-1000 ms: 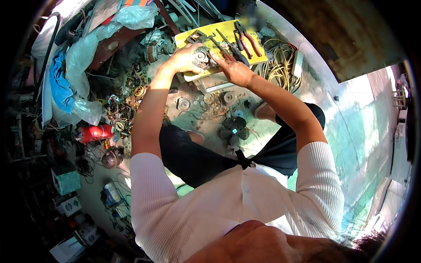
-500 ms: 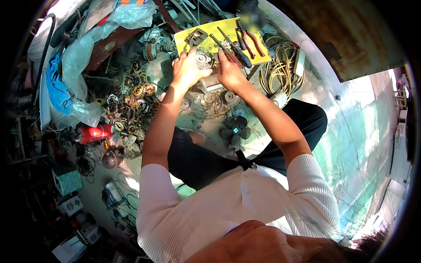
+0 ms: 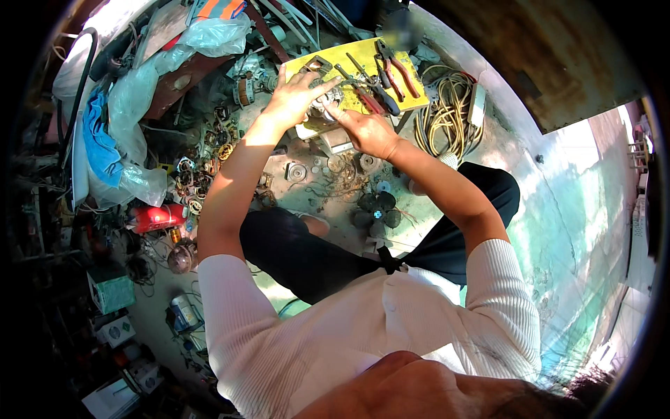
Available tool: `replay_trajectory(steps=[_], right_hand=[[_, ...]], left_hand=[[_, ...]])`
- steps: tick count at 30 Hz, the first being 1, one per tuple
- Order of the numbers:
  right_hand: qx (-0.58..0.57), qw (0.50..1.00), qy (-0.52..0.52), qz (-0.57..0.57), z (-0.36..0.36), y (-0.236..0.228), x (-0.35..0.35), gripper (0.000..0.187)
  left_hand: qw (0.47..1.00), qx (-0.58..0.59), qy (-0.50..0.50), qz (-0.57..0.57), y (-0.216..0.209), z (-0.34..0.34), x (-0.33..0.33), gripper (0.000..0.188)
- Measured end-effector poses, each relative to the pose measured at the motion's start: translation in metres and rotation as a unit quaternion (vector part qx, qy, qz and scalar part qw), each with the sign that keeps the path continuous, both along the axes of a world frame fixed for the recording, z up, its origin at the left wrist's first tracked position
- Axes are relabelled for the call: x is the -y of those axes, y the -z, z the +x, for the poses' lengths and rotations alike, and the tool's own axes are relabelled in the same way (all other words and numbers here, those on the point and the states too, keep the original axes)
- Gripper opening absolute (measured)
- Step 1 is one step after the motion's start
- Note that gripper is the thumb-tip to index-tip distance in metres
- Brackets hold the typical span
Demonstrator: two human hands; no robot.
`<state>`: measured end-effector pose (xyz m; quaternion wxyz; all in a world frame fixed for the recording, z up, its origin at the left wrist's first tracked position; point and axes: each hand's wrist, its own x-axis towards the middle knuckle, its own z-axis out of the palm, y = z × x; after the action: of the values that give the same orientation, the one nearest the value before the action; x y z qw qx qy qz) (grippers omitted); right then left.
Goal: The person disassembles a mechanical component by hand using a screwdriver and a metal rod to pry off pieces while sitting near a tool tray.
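Note:
On a small yellow table (image 3: pixel 349 49) sits a round metal part (image 3: pixel 323 105) that looks like a motor piece; both hands partly cover it. My left hand (image 3: pixel 289 103) is spread at its left side, one digit stretched across its top. From the right, my right hand (image 3: pixel 373 134) comes in with curled fingers, its fingertips at the part's near right edge. Just beyond lie a red-handled screwdriver (image 3: pixel 372 103), a dark-handled screwdriver (image 3: pixel 387 100) and red-handled pliers (image 3: pixel 403 68). A dark metal bracket (image 3: pixel 317 64) lies behind my left hand.
A coiled yellowish cable (image 3: pixel 447 115) lies right of the table. Loose motor parts (image 3: pixel 202 171), a red bottle (image 3: pixel 157 218) and a plastic sheet (image 3: pixel 132 98) with a blue cloth (image 3: pixel 101 140) crowd the left. A dark fan-like piece (image 3: pixel 377 213) lies between my legs.
My left hand has shifted left, its fingers now spread wider. My right hand has moved down, away from the screwdrivers, with its fingertips now at the round metal part.

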<state>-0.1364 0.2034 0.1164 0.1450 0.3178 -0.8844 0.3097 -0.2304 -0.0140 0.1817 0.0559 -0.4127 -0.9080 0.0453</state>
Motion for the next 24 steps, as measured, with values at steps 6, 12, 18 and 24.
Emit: replay_trajectory(steps=[6, 12, 18, 24], right_hand=[[0.121, 0.927, 0.234, -0.266, 0.013, -0.002, 0.025, 0.051], [0.107, 0.932, 0.236, -0.253, 0.000, 0.005, 0.016, 0.051], [0.108, 0.947, 0.236, -0.191, -0.009, -0.003, 0.016, 0.051], [0.139, 0.957, 0.235, -0.103, -0.013, -0.007, 0.015, 0.056]], left_hand=[[0.962, 0.141, -0.224, 0.063, -0.013, 0.039, -0.007, 0.144], [0.912, 0.117, -0.345, 0.188, 0.020, 0.052, -0.034, 0.139], [0.900, 0.048, -0.361, 0.241, 0.031, 0.057, -0.048, 0.119], [0.891, 0.027, -0.362, 0.274, 0.043, 0.049, -0.050, 0.099]])
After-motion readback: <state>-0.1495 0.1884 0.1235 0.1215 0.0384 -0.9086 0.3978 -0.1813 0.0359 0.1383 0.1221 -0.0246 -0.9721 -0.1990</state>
